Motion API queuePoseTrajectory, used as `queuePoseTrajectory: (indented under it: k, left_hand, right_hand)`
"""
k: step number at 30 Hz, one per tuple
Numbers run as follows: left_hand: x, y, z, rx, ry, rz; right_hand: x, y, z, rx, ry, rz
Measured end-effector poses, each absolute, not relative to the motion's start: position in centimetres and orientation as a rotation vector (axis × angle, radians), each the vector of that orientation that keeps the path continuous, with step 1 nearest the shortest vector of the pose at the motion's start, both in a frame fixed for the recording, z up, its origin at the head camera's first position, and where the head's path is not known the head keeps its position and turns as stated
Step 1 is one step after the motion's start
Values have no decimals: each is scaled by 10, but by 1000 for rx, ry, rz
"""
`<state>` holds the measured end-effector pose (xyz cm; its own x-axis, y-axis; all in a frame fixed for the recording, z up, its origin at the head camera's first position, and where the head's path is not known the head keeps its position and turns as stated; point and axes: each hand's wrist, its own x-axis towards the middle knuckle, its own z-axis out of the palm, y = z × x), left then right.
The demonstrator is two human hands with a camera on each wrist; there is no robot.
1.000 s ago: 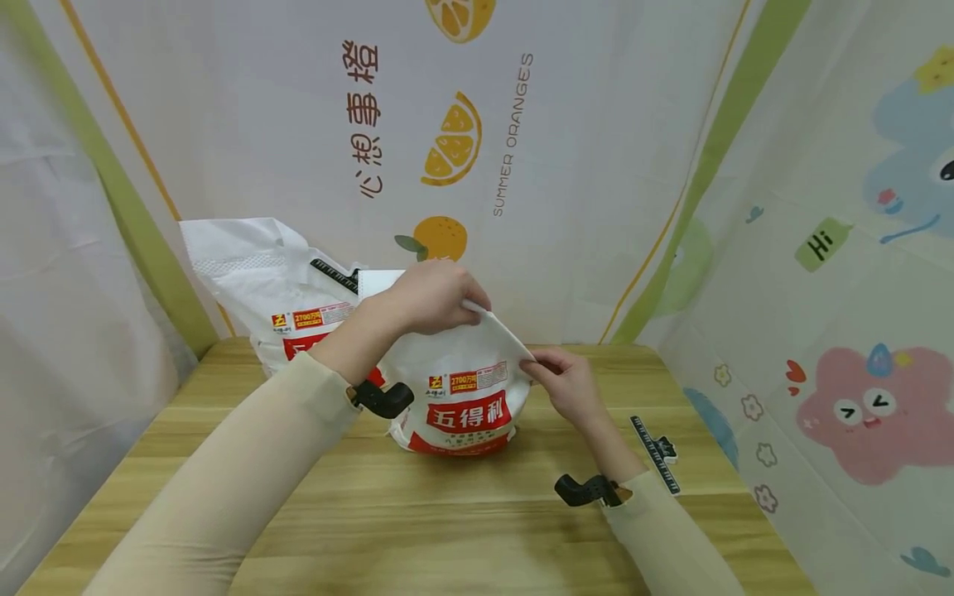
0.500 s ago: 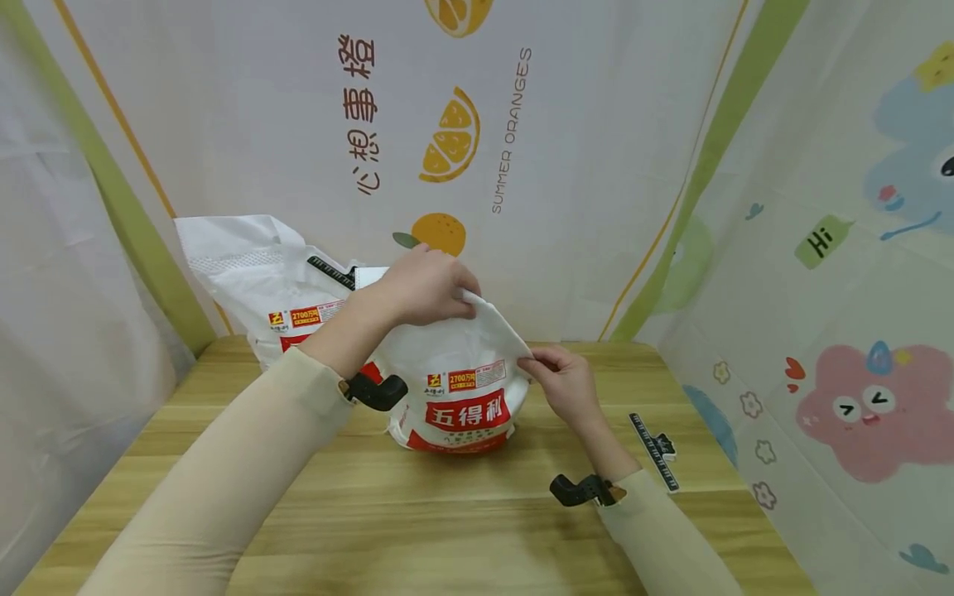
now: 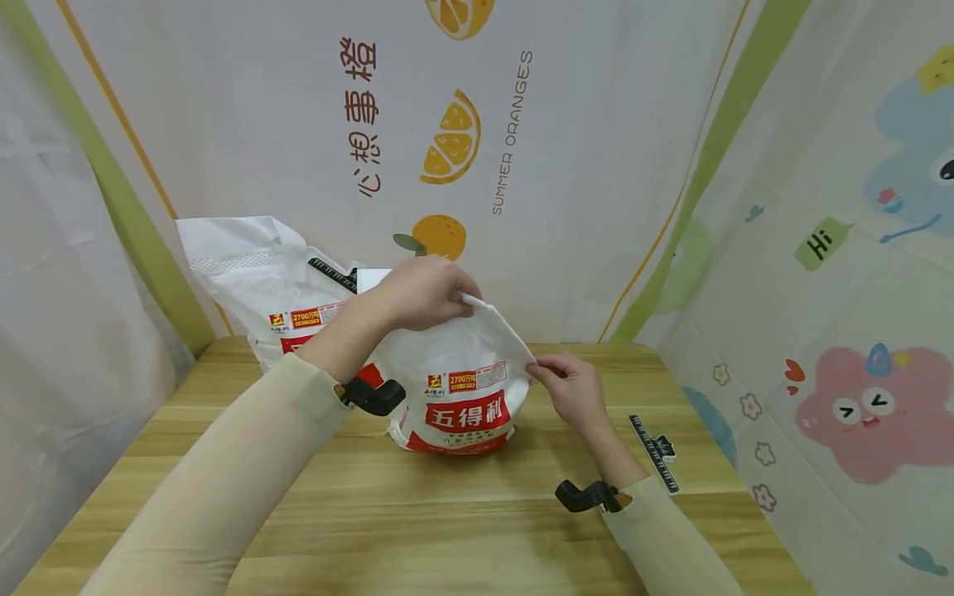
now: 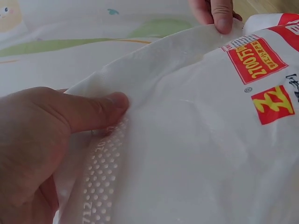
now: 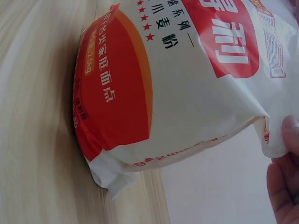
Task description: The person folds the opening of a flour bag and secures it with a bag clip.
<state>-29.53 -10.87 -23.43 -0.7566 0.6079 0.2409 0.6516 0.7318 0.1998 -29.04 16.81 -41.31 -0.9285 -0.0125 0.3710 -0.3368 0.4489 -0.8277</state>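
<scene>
Head view: the rear bag (image 3: 246, 285) crowds the back left; left hand (image 3: 425, 294) pinches the top edge of the front bag (image 3: 450, 352) on the counter (image 3: 417, 521); right hand (image 3: 574, 389) pinches its right corner; past a gap, a clip (image 3: 655, 455) lies near the counter's right edge, by the curtain (image 3: 768, 323).

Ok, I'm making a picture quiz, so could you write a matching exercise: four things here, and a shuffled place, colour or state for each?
1. left hand
2. loose clip
3. right hand
4. front bag

A. pinches the bag's right top corner
B. white with red print
C. pinches farther along the bag's top edge
D. lies on the table

Pairs: 1-C, 2-D, 3-A, 4-B
</scene>
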Motion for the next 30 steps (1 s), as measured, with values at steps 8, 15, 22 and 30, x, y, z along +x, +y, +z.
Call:
queuePoseTrajectory:
  k: [8,15,22,30]
  left_hand:
    - [-296,-110,-235,-1024,-2771,-448]
    - [-296,-111,-238,-1004,-2783,-487]
    - [-299,-112,-240,-1018,-2763,-477]
    - [-301,-112,-241,-1010,-2773,-480]
  right_hand:
    - [-292,177,-418,353,-2401,1591]
    - [-290,180,-422,359,-2389,1579]
    - [-290,182,-424,353,-2384,1646]
    - [-290,184,-424,367,-2386,1641]
